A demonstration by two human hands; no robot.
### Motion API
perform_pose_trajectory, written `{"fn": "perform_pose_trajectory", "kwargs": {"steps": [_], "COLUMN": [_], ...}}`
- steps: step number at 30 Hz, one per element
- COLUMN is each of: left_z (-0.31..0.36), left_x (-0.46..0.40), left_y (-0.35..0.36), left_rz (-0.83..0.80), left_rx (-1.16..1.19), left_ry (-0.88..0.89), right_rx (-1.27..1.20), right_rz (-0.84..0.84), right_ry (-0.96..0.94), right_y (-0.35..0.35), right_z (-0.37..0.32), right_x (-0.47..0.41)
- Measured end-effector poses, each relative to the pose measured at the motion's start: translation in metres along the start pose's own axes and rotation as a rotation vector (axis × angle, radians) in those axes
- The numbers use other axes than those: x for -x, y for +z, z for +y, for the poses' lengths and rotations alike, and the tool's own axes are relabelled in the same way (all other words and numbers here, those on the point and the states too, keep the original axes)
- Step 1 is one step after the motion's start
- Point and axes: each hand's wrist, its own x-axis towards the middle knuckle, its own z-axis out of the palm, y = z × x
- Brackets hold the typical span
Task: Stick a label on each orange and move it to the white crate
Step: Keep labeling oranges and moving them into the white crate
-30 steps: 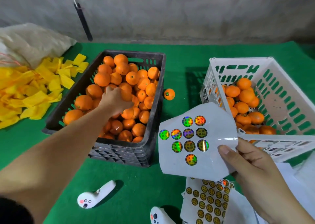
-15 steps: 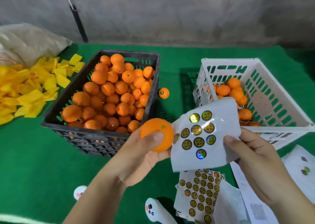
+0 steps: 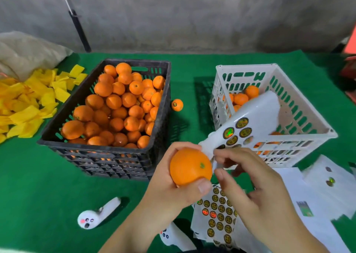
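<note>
Orange peel bare, no label showing on it yet. Holds the orange [image 3: 190,166] in front of the chest in the left hand [image 3: 173,191], fingers curled round the back and thumb pressed across the lower front, stem scar facing up toward the camera. A second ago reaches into the black crate [image 3: 165,102]; half a second ago lifts the fruit clear; now brings it right against the lower corner of the label sheet [image 3: 248,125].

Pinches that lower end of the sheet with the right hand [image 3: 256,191], thumb and forefinger drawn together (blurred, so cannot tell whether a sticker is already lifted). Sheet tilted up and away over the near wall of the white crate [image 3: 308,108], several round stickers left on it.

Means picking is done for this fruit and labelling is the step in hand; placing comes after. White crate only partly filled, black crate nearly full, so plenty of work left.

Also on the green bench [image 3: 38,175]: one loose orange [image 3: 177,105] beside the black crate, a fuller sticker sheet [image 3: 217,214] under the wrists, spent backing paper at right.
</note>
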Motion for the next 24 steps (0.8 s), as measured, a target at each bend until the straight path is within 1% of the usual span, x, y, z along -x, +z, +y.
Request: {"fn": "perform_pose_trajectory", "kwargs": {"steps": [2, 3, 6, 8, 11, 12, 14, 16, 20, 22, 24], "left_z": [0.002, 0.002, 0.0, 0.0, -0.001, -0.001, -0.003, -0.005, -0.005, -0.004, -0.003], "left_x": [0.003, 0.005, 0.008, 0.01, 0.01, 0.01, 0.009, 0.006, 0.002, 0.001, -0.001], "left_y": [0.002, 0.002, 0.001, 0.002, 0.003, 0.002, -0.002, -0.004, -0.006, -0.008, -0.009], "left_rz": [-0.004, 0.0, -0.009, -0.002, -0.007, -0.025, -0.071, -0.1, -0.1, -0.093, -0.096], "left_rx": [-0.143, -0.214, -0.382, -0.498, -0.718, -0.787, -0.925, -1.046, -1.194, -1.259, -1.29], "left_ry": [0.068, 0.104, 0.196, 0.233, 0.319, 0.366, 0.479, 0.592, 0.779, 0.852, 0.891], "right_rx": [-0.185, -0.239, -0.261, -0.16, 0.265, 0.355, 0.39, 0.307, 0.033, -0.073, -0.131], "right_rz": [0.05, 0.082, 0.14, 0.162, 0.193, 0.186, 0.145, 0.091, -0.018, -0.049, -0.067], "right_ry": [0.114, 0.138, 0.124, 0.081, -0.15, -0.222, -0.254, -0.168, 0.03, 0.107, 0.144], "right_y": [0.0, -0.001, -0.006, -0.01, -0.021, -0.024, -0.029, -0.034, -0.042, -0.045, -0.046], "right_z": [-0.005, -0.007, -0.011, -0.013, -0.016, -0.016, -0.017, -0.018, -0.022, -0.021, -0.02], "right_x": [-0.001, -0.002, -0.005, -0.006, -0.009, -0.009, -0.012, -0.015, -0.018, -0.018, -0.019]}}
